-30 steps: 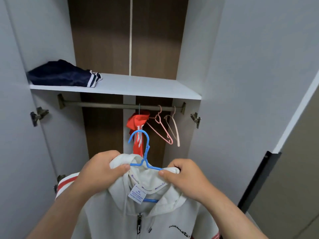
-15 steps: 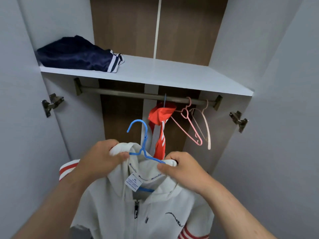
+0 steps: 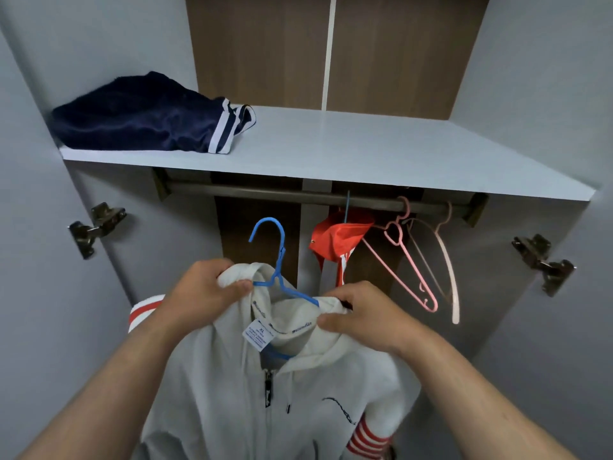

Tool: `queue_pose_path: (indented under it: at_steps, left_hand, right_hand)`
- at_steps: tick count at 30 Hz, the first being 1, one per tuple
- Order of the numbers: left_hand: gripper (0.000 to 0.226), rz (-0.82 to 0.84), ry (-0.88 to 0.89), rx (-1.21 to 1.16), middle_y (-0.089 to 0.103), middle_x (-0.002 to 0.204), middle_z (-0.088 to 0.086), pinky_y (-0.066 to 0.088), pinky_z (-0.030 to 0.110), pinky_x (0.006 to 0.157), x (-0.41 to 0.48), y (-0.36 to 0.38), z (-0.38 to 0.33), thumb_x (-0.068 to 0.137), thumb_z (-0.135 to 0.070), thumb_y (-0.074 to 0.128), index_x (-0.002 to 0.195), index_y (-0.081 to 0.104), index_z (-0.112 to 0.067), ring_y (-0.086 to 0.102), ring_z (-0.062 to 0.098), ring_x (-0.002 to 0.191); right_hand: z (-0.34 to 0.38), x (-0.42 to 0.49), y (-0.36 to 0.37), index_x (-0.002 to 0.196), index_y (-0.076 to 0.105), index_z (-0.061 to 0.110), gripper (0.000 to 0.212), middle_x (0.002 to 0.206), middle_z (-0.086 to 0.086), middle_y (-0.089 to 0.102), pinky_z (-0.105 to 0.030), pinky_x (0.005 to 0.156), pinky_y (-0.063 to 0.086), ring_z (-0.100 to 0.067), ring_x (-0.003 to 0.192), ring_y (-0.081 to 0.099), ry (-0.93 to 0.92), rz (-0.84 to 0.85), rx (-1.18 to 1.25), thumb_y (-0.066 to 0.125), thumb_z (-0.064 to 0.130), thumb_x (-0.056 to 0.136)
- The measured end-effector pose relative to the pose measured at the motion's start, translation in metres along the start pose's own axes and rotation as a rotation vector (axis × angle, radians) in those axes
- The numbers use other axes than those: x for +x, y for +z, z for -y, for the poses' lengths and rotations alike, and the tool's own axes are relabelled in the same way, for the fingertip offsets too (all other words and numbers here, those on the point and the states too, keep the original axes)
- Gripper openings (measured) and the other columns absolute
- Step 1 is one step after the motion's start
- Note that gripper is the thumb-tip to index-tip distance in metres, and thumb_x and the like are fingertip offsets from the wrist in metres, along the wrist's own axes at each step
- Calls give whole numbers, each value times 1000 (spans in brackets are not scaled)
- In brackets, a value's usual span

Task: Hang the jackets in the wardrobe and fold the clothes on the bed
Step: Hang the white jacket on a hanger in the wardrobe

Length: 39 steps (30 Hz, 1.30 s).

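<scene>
A white zip-up hooded jacket (image 3: pixel 232 393) with red-striped cuffs hangs on a blue hanger (image 3: pixel 275 260) in front of the open wardrobe. My left hand (image 3: pixel 205 290) grips the jacket's left shoulder over the hanger arm. My right hand (image 3: pixel 361 313) grips the right shoulder the same way. The blue hook points up, below the metal rail (image 3: pixel 265 192) and apart from it. A red jacket (image 3: pixel 338 240) hangs on the rail to the right of the hook.
Two empty pink hangers (image 3: pixel 411 263) hang on the rail at the right. A folded navy garment (image 3: pixel 146 117) lies at the left of the white shelf (image 3: pixel 365 151) above the rail. Door hinges (image 3: pixel 96 227) stick out on both sides.
The view has moved closer to the wardrobe and tilted up. Both hands keep their grip and have lifted the jacket and hanger nearer to the rail.
</scene>
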<state>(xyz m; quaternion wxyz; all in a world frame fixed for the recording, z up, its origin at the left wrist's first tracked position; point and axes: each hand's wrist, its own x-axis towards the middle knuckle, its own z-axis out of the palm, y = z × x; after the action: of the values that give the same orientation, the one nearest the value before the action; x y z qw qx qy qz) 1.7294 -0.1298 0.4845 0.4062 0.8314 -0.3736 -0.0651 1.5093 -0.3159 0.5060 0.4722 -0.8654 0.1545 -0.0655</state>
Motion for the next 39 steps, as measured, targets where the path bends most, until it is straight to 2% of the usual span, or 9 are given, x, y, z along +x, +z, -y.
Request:
queue_pose_path:
  at_steps: [6, 9, 13, 20, 22, 25, 31, 35, 39]
  left_hand:
    - [14, 60, 23, -27, 65, 81, -11, 44, 28, 59, 65, 12, 27, 83, -44, 74, 80, 64, -34, 61, 9, 75]
    - [18, 86, 47, -58, 66, 76, -10, 49, 30, 62, 93, 22, 43, 81, -41, 76, 75, 65, -28, 63, 10, 73]
    - [23, 173, 127, -55, 63, 69, -10, 44, 28, 58, 123, 32, 52, 80, -36, 79, 68, 64, -25, 60, 10, 66]
    - [23, 341, 168, -153, 70, 75, -9, 47, 25, 68, 157, 34, 37, 89, -40, 70, 80, 74, -19, 60, -2, 67]
    - [34, 238, 207, -173, 68, 81, -5, 44, 27, 75, 175, 32, 28, 95, -41, 61, 85, 72, -11, 60, 8, 77]
    - [28, 41, 282, 156, 69, 107, 9, 45, 31, 85, 213, 31, 12, 98, -32, 55, 103, 71, -10, 63, 25, 101]
    - [25, -287, 485, 474, 58, 112, 21, 39, 44, 89, 252, 49, 12, 88, -30, 60, 101, 65, -9, 52, 42, 107]
    - [34, -225, 566, 602, 67, 100, 21, 40, 43, 86, 265, 60, 6, 93, -42, 54, 93, 66, -10, 61, 42, 97]
    - [32, -204, 584, 596, 68, 96, 21, 40, 42, 82, 272, 61, 6, 96, -40, 51, 91, 65, -12, 64, 42, 94]
  right_hand:
    - [0, 43, 5, 94, 71, -5, 20, 100, -26, 70, -56, 86, 53, -40, 94, 68, 69, -195, 19, 74, 13, 88]
    - [-1, 60, 11, 93, 71, -5, 18, 100, -27, 70, -49, 81, 53, -25, 81, 64, 96, -238, 4, 74, 12, 88]
    - [-9, 71, 22, 84, 69, -6, 23, 74, -11, 62, -31, 64, 41, -15, 69, 52, 140, -293, -5, 74, 16, 89]
    - [-19, 77, 29, 79, 69, -6, 27, 67, -4, 58, -27, 58, 39, -9, 62, 48, 155, -495, -40, 73, 19, 89]
    - [-21, 81, 27, 78, 69, -5, 27, 66, -5, 59, -27, 57, 39, -10, 61, 49, 159, -551, -46, 72, 19, 89]
    - [-28, 90, 26, 73, 70, 3, 22, 64, -1, 61, -22, 53, 40, -6, 56, 48, 190, -619, -64, 72, 19, 89]
    - [-51, 114, 24, 78, 73, 7, 19, 68, -1, 65, -18, 52, 40, -7, 58, 51, 248, -730, -62, 73, 23, 88]
    - [-53, 128, 20, 72, 70, 14, 19, 66, 5, 65, -12, 50, 39, -4, 56, 53, 256, -801, -78, 73, 25, 87]
    - [-48, 147, 7, 83, 75, 11, 19, 81, -2, 73, -28, 72, 54, -17, 78, 68, 280, -851, -55, 70, 29, 89]
